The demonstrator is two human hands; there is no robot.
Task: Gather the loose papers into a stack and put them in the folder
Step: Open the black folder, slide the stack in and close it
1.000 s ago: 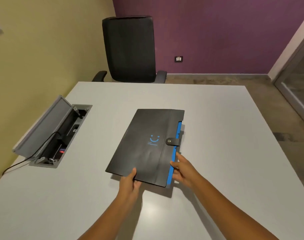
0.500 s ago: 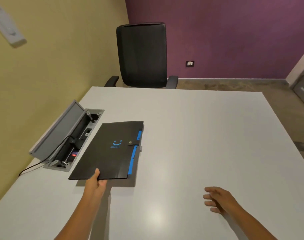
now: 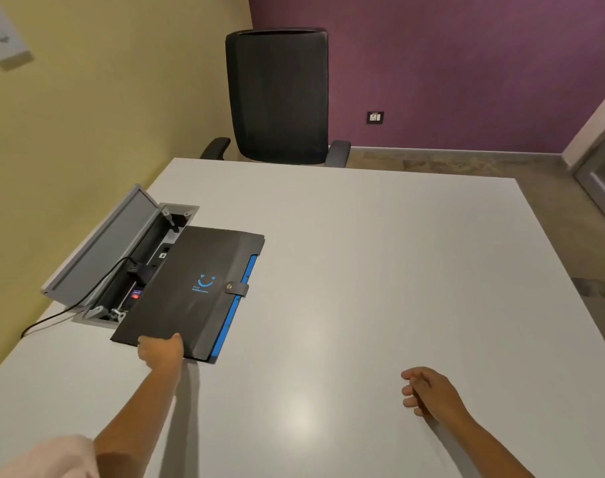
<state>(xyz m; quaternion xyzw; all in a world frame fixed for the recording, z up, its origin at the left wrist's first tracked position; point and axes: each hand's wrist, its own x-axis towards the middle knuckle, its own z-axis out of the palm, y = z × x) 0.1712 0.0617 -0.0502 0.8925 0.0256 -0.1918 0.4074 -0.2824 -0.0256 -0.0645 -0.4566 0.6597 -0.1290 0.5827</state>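
Black folder [image 3: 191, 291] (snap closed) over cable box [image 3: 128, 267], left hand [image 3: 161, 350] gripping its edge, right hand [image 3: 428, 391] loose, w/ chair [image 3: 277, 94] beyond.

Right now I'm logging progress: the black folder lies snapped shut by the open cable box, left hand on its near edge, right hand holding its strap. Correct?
Not quite. The right hand holds nothing, resting apart on the table, per the head view. The folder, cable box and left hand are as stated.

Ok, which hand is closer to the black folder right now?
Left. The left hand holds the near edge of the folder; the right hand is well off to the folder's right above the table, touching nothing.
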